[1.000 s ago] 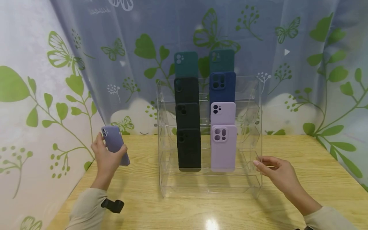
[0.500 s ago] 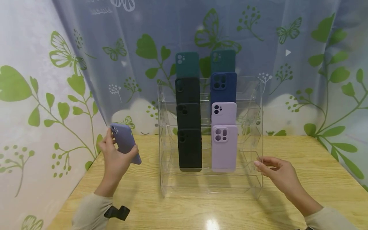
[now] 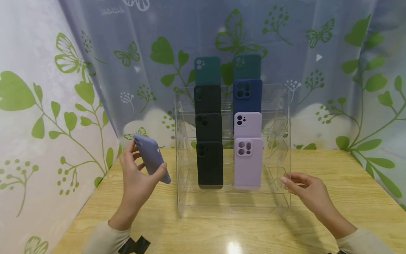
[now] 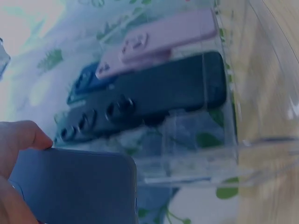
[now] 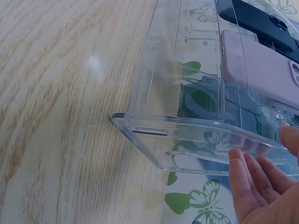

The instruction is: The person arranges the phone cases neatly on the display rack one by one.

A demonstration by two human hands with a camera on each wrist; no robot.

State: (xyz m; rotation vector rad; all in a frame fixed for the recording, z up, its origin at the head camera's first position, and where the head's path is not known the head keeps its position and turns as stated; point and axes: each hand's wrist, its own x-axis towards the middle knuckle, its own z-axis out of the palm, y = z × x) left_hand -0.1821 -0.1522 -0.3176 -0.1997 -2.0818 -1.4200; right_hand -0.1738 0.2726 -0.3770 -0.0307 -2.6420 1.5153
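Observation:
My left hand (image 3: pixel 137 187) grips a lavender-blue phone case (image 3: pixel 151 157) by its long edges, fingers on the far side and thumb on the near one. The case is tilted, held above the table left of a clear acrylic display stand (image 3: pixel 233 206), apart from it. In the left wrist view the case (image 4: pixel 84 186) looks plain blue, its camera end mostly hidden. My right hand (image 3: pixel 311 192) pinches the stand's right side panel between thumb and fingers. On the stand, two columns of phone cases overlap in tiers: a front black case (image 3: pixel 210 165) and front pale-purple case (image 3: pixel 248 167).
Behind them stand a teal case (image 3: pixel 207 70), a dark green case (image 3: pixel 250 67), a blue case (image 3: pixel 252 102) and several others. Bare wood tabletop (image 3: pixel 152 229) lies before the stand. A patterned curtain (image 3: pixel 190 21) hangs behind.
My left hand has carried the lavender-blue case rightward toward the stand, turning it more edge-on. My right hand stays at the side panel.

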